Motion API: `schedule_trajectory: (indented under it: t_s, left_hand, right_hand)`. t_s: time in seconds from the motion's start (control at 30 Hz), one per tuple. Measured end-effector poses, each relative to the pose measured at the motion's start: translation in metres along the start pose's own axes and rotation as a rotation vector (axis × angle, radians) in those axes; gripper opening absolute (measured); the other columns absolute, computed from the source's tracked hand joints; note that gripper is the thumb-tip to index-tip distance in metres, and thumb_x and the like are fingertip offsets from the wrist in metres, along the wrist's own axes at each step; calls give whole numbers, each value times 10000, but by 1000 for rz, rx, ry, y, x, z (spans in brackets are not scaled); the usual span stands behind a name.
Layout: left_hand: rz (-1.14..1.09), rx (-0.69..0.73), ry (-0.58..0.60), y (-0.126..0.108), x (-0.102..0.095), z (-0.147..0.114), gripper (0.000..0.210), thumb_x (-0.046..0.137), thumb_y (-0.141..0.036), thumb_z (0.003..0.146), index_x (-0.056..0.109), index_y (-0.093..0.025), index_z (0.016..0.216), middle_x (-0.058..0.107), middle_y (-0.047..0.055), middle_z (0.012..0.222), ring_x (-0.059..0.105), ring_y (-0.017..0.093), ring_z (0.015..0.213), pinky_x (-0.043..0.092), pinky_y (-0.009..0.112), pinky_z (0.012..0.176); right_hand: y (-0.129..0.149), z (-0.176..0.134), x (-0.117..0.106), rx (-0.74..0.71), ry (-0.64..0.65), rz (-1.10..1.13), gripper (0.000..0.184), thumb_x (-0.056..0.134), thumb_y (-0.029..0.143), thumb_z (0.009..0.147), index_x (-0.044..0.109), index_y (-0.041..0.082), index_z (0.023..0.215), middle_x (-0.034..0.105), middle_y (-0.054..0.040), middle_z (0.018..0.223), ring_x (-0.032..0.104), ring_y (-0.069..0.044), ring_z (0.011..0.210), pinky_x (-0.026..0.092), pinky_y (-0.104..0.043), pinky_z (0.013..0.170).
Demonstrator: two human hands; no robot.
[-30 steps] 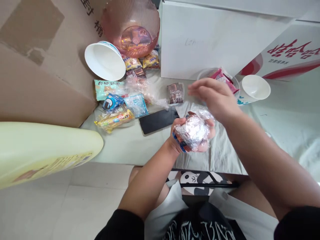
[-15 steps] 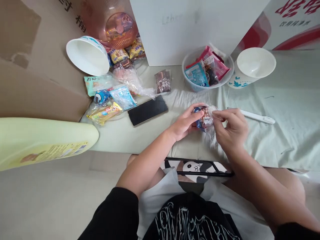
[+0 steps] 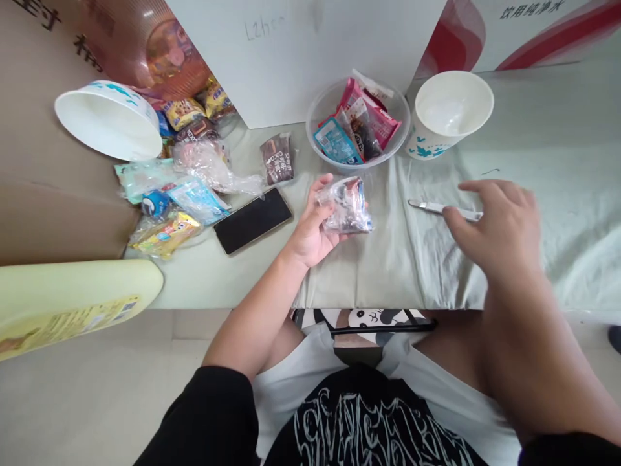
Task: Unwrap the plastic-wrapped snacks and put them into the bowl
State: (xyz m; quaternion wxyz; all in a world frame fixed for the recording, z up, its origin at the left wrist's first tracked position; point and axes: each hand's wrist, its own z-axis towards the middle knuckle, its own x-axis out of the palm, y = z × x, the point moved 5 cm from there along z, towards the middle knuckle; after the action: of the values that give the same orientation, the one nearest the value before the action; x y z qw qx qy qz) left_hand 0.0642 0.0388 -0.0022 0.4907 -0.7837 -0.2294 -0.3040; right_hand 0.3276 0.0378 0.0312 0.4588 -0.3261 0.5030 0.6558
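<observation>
My left hand (image 3: 315, 230) holds a snack packet in clear crinkled plastic (image 3: 345, 206), with red and blue print showing through. The thumb lies over its near-left edge. My right hand (image 3: 504, 226) is apart from the packet, fingers spread, over the right end of a white utility knife (image 3: 436, 207) on the cloth. Whether the fingers touch the knife, I cannot tell. Beyond the packet stands a clear plastic bowl (image 3: 313, 139) with pink and blue snack packets. A brown cocoa packet (image 3: 277, 158) lies to the left of the bowl.
A black phone (image 3: 253, 221) lies left of my left hand. Several wrapped snacks (image 3: 167, 234) are heaped behind it, beside a tipped paper tub (image 3: 109, 120). Another paper tub (image 3: 451, 110) stands upright at the back right. A white box (image 3: 301, 58) rises behind; a yellow-green container (image 3: 77, 298) is at left.
My right hand has left the packet and moved right to the knife, its fingers opening. My left hand keeps hold of the packet, now tilted differently. The view has shifted right.
</observation>
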Motion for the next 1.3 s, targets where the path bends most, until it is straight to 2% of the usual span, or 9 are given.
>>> schedule_trajectory:
  t_s: [0.13,0.33,0.5,0.63,0.8,1.0,1.07,1.17,1.3]
  left_hand:
    - [75,-22,-113,0,-6,-2,538,842,-398,757,597,-400,1237,729,-20,1180,752,211,901,642,364,726]
    - [121,88,-169,-3,-19,9,495,657,-734,809,649,-296,1039,730,15,1092,732,227,989,629,351,757]
    - [289,174,-160,1,-20,11,517,900,-489,650,648,-315,1067,707,3,1121,706,226,1066,592,343,866]
    - [458,351,-218,-1,-13,5,653,959,-334,580,645,-305,1152,646,26,1320,591,265,1327,507,347,1066]
    - [454,300,-208,5,-4,-1,593,927,-301,613,666,-256,1144,651,68,1316,540,311,1405,471,363,1118]
    - [353,308,-288,-18,-26,10,424,782,-264,751,653,-361,1143,719,-10,1168,678,216,1159,588,353,943]
    - [370,327,-323,-25,-34,11,391,773,-284,777,643,-377,1134,723,-25,1109,692,202,1093,595,345,907]
    - [510,389,-314,-26,-34,3,400,842,-312,732,673,-313,1095,719,-1,1093,691,214,1084,564,327,913]
    - [820,351,-135,-13,-14,-13,296,879,-325,699,753,-236,951,737,40,998,683,255,1095,511,320,951]
  right_hand:
    - [-36,2,18,70,198,-70,264,743,349,781,747,268,1033,706,-190,1107,623,-425,1138,484,-588,919]
    - [-6,-4,11,114,172,203,215,584,440,902,677,285,1019,655,-42,776,617,-251,704,472,-417,698]
    - [42,-18,20,109,298,634,332,546,547,948,662,242,1007,520,38,603,480,-150,504,387,-304,533]
    - [74,-30,37,120,494,868,406,467,558,986,668,216,899,568,12,643,463,-129,487,382,-294,505]
    - [91,-33,47,115,646,795,387,512,528,955,632,202,784,571,10,602,502,-131,515,380,-275,513]
    - [80,-30,45,72,771,684,448,493,548,947,602,209,675,548,14,551,485,-129,495,358,-280,508]
    - [66,-24,42,43,685,553,434,505,508,945,571,216,631,519,12,526,468,-135,491,355,-288,516]
    - [37,-11,32,31,355,263,300,545,445,913,669,227,748,587,-31,627,536,-196,590,421,-341,592]
    - [18,-3,22,-12,47,94,276,590,409,878,744,224,1015,698,-137,1010,647,-330,939,502,-520,871]
